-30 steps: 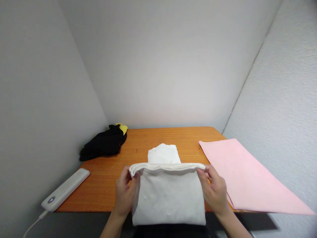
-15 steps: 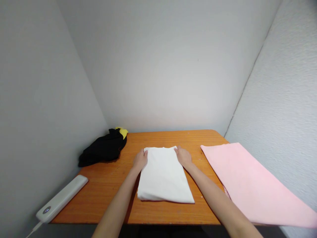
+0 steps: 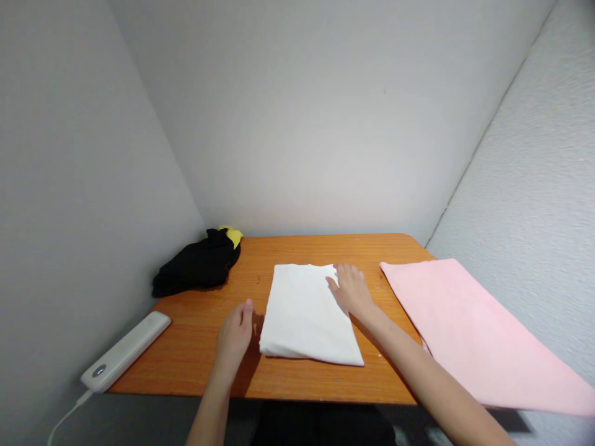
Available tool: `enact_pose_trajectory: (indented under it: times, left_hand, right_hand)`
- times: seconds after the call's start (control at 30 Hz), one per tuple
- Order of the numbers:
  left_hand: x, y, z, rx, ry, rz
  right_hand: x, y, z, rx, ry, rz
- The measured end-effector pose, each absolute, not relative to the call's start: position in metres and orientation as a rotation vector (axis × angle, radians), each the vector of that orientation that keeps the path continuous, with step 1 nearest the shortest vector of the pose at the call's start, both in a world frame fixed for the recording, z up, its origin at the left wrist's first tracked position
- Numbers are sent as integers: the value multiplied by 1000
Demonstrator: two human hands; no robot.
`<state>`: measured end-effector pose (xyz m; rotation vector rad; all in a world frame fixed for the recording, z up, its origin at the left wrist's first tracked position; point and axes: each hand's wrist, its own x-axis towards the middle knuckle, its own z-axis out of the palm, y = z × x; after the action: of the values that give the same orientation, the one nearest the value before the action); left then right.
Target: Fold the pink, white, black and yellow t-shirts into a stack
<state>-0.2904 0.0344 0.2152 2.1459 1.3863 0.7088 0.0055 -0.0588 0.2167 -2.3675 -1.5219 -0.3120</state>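
A folded white cloth (image 3: 307, 316) lies flat on the wooden table in front of me, its layered lower edge nearest my body. My right hand (image 3: 352, 290) rests at its upper right corner, open, with the thumb apart from the fingers and the palm down. To the left of the cloth, my left hand (image 3: 235, 331) hangs above the table, apart from the fabric. Its fingers are loosely bent and partly hidden, with the thumb a little away from them; nothing shows in it.
Pink folded fabric (image 3: 474, 334) covers the table's right side and overhangs its edge. At the far left lies a black cloth heap (image 3: 198, 263) with a yellow piece (image 3: 233, 236). A white device with a cable (image 3: 127, 350) sits at the left edge of the table (image 3: 325, 387). Walls enclose three sides.
My left hand has let go of the white cloth's upper left corner and moved down and left. My right hand has loosened and spread at the right corner. The view has tilted slightly.
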Motion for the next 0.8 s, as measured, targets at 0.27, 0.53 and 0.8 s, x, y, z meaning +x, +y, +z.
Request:
enact_pose_trajectory:
  times: [0.27,0.53,0.8]
  left_hand:
    - [-297,-29,195,2233,1280,812]
    - [-299,-31,204,2481,1320,517]
    - [-295,-50,211,2575,1280,153]
  right_hand:
    - [-49,-58,192,-2244,-1852,-126]
    - [-41,-54,171,-2337,-1758,-71]
    - [-40,-68,188,-2131,-1904,-38]
